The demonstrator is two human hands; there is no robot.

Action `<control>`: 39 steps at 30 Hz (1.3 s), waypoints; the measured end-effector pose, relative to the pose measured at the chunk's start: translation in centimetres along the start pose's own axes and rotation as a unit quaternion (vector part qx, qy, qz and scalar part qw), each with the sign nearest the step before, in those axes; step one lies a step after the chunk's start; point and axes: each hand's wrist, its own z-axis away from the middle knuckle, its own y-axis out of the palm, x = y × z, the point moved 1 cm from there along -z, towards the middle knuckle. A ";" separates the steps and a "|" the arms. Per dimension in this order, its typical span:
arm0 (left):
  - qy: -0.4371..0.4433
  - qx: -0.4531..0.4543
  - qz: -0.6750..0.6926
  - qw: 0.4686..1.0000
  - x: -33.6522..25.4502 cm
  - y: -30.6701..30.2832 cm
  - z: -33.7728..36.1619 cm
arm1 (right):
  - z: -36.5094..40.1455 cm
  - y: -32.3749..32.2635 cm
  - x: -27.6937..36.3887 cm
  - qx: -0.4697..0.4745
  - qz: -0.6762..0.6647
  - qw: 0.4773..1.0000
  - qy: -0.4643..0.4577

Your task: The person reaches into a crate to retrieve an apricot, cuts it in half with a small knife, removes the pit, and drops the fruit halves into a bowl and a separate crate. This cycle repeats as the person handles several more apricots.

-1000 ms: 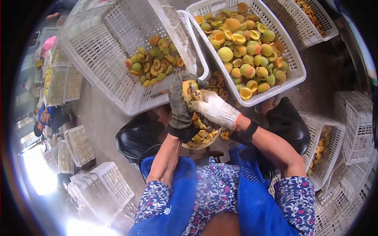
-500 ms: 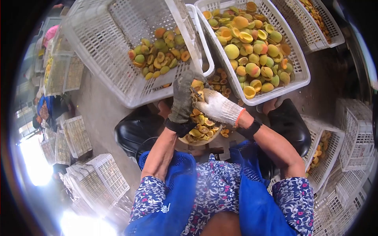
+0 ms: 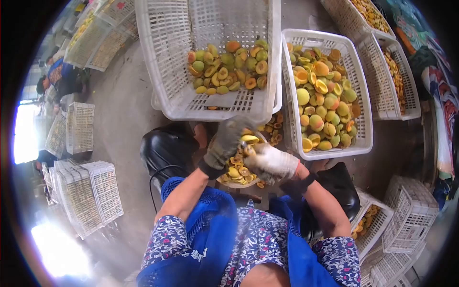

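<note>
My left hand (image 3: 228,141), in a dark grey glove, is closed around a yellow peach half (image 3: 249,138). Close against it, my right hand (image 3: 275,162) in a white glove with a dirty palm side is closed on what looks like a small metal tool (image 3: 245,146), blurred and mostly hidden by the fingers. Beneath both hands sits a round bowl (image 3: 239,185) holding cut fruit pieces and stones (image 3: 235,172). In front, a tilted white crate (image 3: 210,114) contains halved peaches (image 3: 229,67).
At the front right stands a white crate (image 3: 334,155) full of peach halves and some whole-looking fruit. More fruit-filled crates (image 3: 382,71) line the far right. Stacked crates (image 3: 93,196) stand on the left. Fruit scraps (image 3: 273,129) lie between the front crates. Another person (image 3: 60,71) is at the far left.
The view has turned, so the crates sit further right and stand straighter. My hands have dropped slightly nearer my body, still together, with the right hand blurred by motion.
</note>
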 end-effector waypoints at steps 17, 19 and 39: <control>0.009 0.036 -0.376 0.926 5.9 -1.5 -19.8 | 0.2 0.7 -4.5 -0.081 0.355 0.929 0.067; -0.006 0.058 -0.401 0.914 7.1 -0.6 -20.6 | 0.9 0.7 -3.9 -0.110 0.357 0.926 0.054; -0.197 0.004 0.178 0.964 -3.3 -3.1 -9.4 | 1.8 -3.7 1.0 -0.361 0.107 0.914 -0.149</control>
